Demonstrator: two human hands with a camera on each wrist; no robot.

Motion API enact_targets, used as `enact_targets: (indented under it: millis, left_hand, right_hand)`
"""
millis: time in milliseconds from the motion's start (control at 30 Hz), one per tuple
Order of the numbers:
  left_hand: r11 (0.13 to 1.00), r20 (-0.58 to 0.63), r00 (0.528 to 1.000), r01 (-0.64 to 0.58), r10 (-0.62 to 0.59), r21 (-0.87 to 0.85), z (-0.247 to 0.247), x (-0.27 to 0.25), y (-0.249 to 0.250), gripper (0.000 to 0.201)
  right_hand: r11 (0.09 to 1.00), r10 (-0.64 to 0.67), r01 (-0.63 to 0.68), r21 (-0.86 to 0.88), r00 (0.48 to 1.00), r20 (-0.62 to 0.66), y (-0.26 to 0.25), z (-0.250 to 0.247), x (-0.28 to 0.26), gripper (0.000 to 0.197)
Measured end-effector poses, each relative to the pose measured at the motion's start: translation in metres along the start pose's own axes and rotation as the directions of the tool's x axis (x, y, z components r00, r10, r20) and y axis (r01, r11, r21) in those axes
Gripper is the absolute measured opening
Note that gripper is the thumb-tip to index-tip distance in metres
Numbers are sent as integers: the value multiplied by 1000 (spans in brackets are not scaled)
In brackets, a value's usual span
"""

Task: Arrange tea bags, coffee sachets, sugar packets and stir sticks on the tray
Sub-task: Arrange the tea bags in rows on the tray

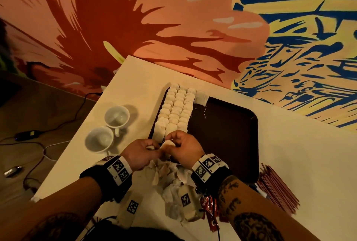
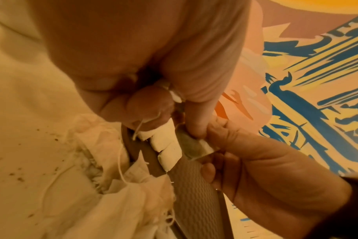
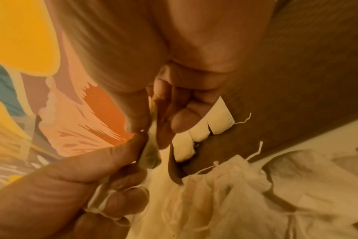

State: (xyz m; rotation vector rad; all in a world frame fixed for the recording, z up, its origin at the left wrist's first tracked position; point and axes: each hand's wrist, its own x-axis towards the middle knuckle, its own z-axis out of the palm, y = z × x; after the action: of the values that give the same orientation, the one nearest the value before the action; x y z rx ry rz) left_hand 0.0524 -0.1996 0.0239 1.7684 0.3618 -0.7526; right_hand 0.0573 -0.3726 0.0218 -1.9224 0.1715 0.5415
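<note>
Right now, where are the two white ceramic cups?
In the head view, the two white ceramic cups stand side by side on the white table, left of the dark brown tray and its rows of tea bags.

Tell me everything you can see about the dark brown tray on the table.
The dark brown rectangular tray looks like plastic, with rounded corners, a raised rim and, in the left wrist view, a textured floor. It lies flat on the white table, set at an angle. Three neat rows of white tea bags fill its left side, and one more bag lies at the far edge; the rest is bare. A loose heap of tea bags overlaps its near edge, where both hands work.
</note>
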Motion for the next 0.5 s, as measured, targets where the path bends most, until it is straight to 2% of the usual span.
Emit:
enact_targets:
  millis: [100, 200, 367, 500]
  left_hand:
    - [999, -11, 1000, 16, -16, 45, -6, 5, -6, 19]
    - [997, -31, 997, 72, -73, -30, -12, 11, -11, 18]
    - [965, -4, 988, 150, -154, -217, -19, 19, -11, 16]
    - [954, 13, 985, 169, -172, -246, -24, 22, -10, 10]
  right_hand:
    - [992, 5, -7, -128, 1000, -23, 3, -7, 8, 12]
    - [960, 28, -50, -276, 996, -83, 5, -18, 18, 10]
    - [890, 118, -100, -444, 993, 13, 7, -18, 38, 11]
    - [842, 145, -108, -529, 989, 29, 10, -11, 57, 17]
